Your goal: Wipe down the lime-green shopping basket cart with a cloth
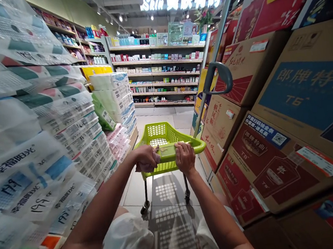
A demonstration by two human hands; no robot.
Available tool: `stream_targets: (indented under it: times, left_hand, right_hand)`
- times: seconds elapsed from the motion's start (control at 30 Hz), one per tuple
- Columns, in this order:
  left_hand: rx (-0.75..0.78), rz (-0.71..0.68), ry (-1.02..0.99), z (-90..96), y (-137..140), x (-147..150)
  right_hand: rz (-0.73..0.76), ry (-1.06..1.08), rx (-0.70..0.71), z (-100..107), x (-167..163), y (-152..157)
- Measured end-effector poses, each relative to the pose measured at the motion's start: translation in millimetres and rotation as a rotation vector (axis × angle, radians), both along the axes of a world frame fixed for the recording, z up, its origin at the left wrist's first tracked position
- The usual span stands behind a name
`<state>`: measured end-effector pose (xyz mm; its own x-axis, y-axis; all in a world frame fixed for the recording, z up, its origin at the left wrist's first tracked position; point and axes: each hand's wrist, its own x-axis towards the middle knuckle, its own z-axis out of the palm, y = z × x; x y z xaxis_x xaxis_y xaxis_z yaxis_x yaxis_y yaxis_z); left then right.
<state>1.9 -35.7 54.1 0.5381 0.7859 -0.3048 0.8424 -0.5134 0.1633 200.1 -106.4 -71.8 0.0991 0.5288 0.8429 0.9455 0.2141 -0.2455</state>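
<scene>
So the floor (180, 119) here is pale tile, kinda shiny, and a lime green cart (166, 167) is standing right on it on dark casters (145, 208), with its lattice shadow thrown across the tiles. Back wall's got a wide shelf unit (134, 47) with light wood-look boards, pretty packed tbh: rows of small boxes and bottles, plus signs and a flower arrangement (204, 17) up top. Another set of shelves (70, 46) on the left holds more bottles, too small to read. White paper multipacks (119, 105) sit on a low tan base (134, 138) near the floor.
</scene>
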Motion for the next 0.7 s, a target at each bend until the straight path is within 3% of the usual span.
stream_targets:
  times: [0.07, 0.1, 0.2, 0.27, 0.37, 0.47, 0.6, 0.7]
  left_hand:
    - [-0.057, -0.002, 0.012, -3.4, 0.1, 0.4]
    - [0.008, 0.016, 0.006, -10.3, -5.6, 1.7]
    - [0.476, 0.108, -0.150, -51.3, -36.6, 4.4]
    - [0.806, 0.085, -0.320, -85.3, -57.4, 2.1]
    - [1.020, 0.013, -0.515, -115.6, -72.4, -6.6]
    - [0.871, 0.045, -0.459, -100.5, -65.3, -15.7]
    - [0.446, -0.014, -0.312, -43.9, -37.1, -25.2]
    - [0.162, -0.070, -0.382, -25.6, -20.3, -31.4]
  right_hand:
    - [0.005, 0.005, 0.020, -1.7, 2.3, -0.1]
    - [0.008, 0.012, 0.025, -2.7, 3.9, -0.2]
    - [0.013, 0.041, 0.024, -5.2, 10.0, 0.3]
    - [0.014, 0.049, 0.018, -6.1, 14.4, 1.5]
    - [0.036, 0.020, 0.015, -6.6, 20.0, 3.3]
    - [0.060, -0.024, 0.033, -6.7, 24.0, 3.9]
    - [0.060, -0.033, 0.076, -7.7, 28.2, 3.1]
    - [0.057, -0.020, 0.101, -9.3, 32.8, 2.4]
